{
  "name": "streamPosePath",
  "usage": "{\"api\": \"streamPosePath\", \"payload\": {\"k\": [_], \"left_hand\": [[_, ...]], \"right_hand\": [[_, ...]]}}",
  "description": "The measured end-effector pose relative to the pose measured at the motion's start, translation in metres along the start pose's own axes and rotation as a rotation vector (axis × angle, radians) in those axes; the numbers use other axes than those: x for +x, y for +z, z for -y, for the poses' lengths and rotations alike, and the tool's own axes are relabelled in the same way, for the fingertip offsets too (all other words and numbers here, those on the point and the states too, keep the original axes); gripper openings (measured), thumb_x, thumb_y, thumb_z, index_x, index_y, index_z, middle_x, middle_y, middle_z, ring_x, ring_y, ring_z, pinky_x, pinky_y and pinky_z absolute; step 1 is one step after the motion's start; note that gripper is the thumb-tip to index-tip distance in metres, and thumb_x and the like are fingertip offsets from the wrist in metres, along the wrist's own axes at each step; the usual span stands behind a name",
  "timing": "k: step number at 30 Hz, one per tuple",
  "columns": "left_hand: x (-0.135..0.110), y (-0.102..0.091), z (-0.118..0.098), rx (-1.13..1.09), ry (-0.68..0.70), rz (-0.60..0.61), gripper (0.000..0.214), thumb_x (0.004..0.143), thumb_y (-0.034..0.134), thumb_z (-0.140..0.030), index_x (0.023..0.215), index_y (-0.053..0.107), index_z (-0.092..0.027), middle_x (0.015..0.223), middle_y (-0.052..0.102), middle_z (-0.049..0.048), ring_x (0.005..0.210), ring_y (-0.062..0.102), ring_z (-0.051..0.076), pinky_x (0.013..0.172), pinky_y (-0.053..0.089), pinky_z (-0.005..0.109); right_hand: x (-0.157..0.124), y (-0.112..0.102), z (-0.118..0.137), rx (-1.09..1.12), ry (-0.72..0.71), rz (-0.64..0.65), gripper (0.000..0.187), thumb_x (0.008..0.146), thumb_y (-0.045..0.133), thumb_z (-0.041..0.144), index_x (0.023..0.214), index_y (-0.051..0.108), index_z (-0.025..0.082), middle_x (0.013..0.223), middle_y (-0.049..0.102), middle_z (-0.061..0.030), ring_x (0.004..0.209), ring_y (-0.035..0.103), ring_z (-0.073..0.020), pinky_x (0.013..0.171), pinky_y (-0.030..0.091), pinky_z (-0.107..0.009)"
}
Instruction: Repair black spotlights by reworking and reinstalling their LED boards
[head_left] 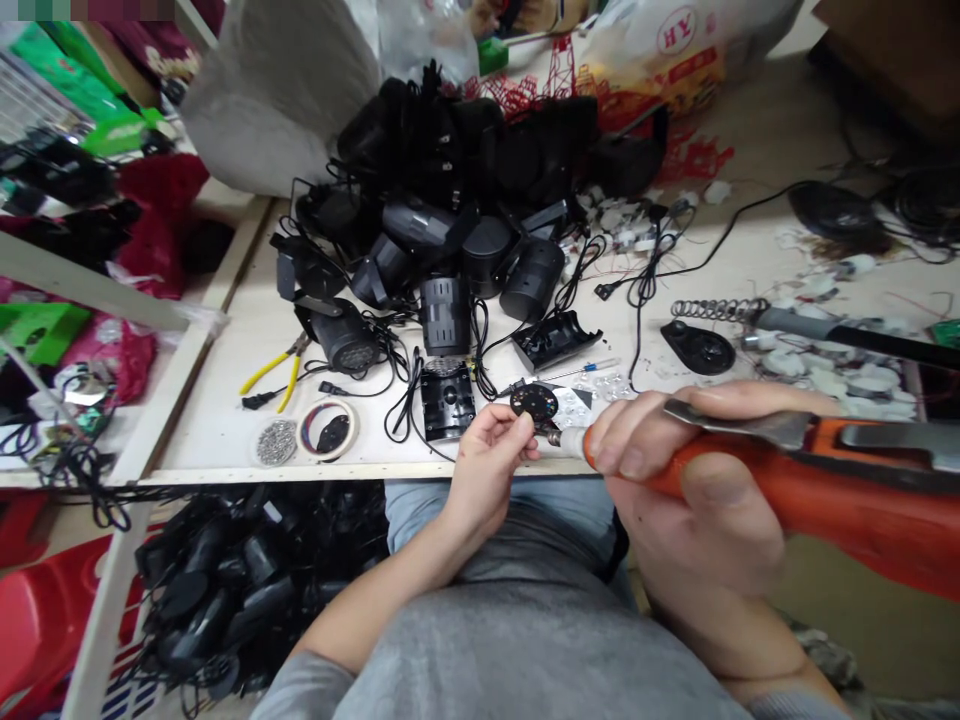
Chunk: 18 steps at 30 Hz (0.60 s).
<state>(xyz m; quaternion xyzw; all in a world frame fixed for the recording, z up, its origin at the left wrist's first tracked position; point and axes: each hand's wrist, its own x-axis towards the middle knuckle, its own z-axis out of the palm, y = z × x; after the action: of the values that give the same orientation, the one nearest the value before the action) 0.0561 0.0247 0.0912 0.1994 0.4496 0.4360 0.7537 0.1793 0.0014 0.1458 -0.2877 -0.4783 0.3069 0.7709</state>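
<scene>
An orange power screwdriver (810, 490) with a metal lever lies in the grip of my right hand (697, 500), its fingers wrapped round the body. Its tip points left, to the fingertips of my left hand (491, 450). The left thumb and fingers are pinched together by the bit; whatever is between them is too small to tell. Just beyond the fingertips is a round black disc (534, 399) with small coloured dots. To the left of it, an open black lamp housing (448, 405) sits at the table edge, under a slotted cylindrical part (445, 315).
Black lamps (420, 220) with cables are piled behind. Yellow-handled pliers (274, 375), a dish of screws (276, 442) and a tape roll (328, 430) are at left. A half shell (556, 340) and white parts (840, 365) lie right. A coiled spring (716, 310) hangs over the table.
</scene>
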Motion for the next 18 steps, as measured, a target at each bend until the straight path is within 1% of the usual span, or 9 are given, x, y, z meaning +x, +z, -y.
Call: {"api": "streamPosePath", "payload": {"k": [4, 9, 12, 16, 18], "left_hand": [[0.001, 0.003, -0.001, -0.094, -0.110, -0.008, 0.057, 0.043, 0.102, -0.039, 0.071, 0.059, -0.015, 0.062, 0.064, -0.0037, 0.057, 0.058, 0.005, 0.056, 0.052, 0.015], [0.003, 0.002, -0.001, -0.198, -0.229, -0.022, 0.057, 0.039, 0.104, -0.031, 0.070, 0.059, -0.013, 0.063, 0.064, -0.0031, 0.055, 0.059, 0.005, 0.055, 0.052, 0.013], [0.003, 0.001, -0.001, -0.224, -0.247, -0.017, 0.054, 0.041, 0.103, -0.028, 0.071, 0.060, -0.013, 0.063, 0.064, -0.0031, 0.055, 0.059, 0.005, 0.055, 0.053, 0.013], [0.003, 0.002, 0.000, -0.242, -0.244, -0.020, 0.053, 0.042, 0.103, -0.027, 0.071, 0.061, -0.013, 0.063, 0.064, -0.0029, 0.055, 0.059, 0.005, 0.054, 0.052, 0.013], [0.003, 0.003, 0.001, -0.236, -0.244, -0.020, 0.053, 0.042, 0.103, -0.027, 0.070, 0.060, -0.013, 0.062, 0.063, -0.0034, 0.055, 0.059, 0.005, 0.053, 0.052, 0.013]], "right_hand": [[0.001, -0.002, 0.000, 0.007, -0.019, 0.035, 0.023, 0.093, 0.063, 0.018, 0.116, 0.065, 0.019, 0.069, 0.062, 0.0037, 0.059, 0.061, -0.0145, 0.057, 0.057, -0.037], [-0.001, -0.003, 0.001, 0.024, 0.025, 0.030, 0.023, 0.092, 0.065, 0.020, 0.115, 0.065, 0.021, 0.069, 0.063, 0.0039, 0.058, 0.061, -0.0154, 0.053, 0.053, -0.037], [-0.004, -0.005, 0.002, 0.023, 0.057, 0.023, 0.024, 0.092, 0.065, 0.021, 0.115, 0.064, 0.022, 0.069, 0.063, 0.0039, 0.059, 0.061, -0.0162, 0.053, 0.050, -0.037], [-0.008, -0.006, 0.002, 0.016, 0.052, 0.023, 0.025, 0.091, 0.065, 0.020, 0.117, 0.064, 0.022, 0.071, 0.065, 0.0029, 0.059, 0.060, -0.0164, 0.055, 0.050, -0.039], [-0.010, -0.006, 0.003, -0.024, 0.100, -0.012, 0.025, 0.090, 0.068, 0.027, 0.115, 0.064, 0.027, 0.069, 0.064, 0.0041, 0.058, 0.059, -0.0165, 0.058, 0.051, -0.039]]}}
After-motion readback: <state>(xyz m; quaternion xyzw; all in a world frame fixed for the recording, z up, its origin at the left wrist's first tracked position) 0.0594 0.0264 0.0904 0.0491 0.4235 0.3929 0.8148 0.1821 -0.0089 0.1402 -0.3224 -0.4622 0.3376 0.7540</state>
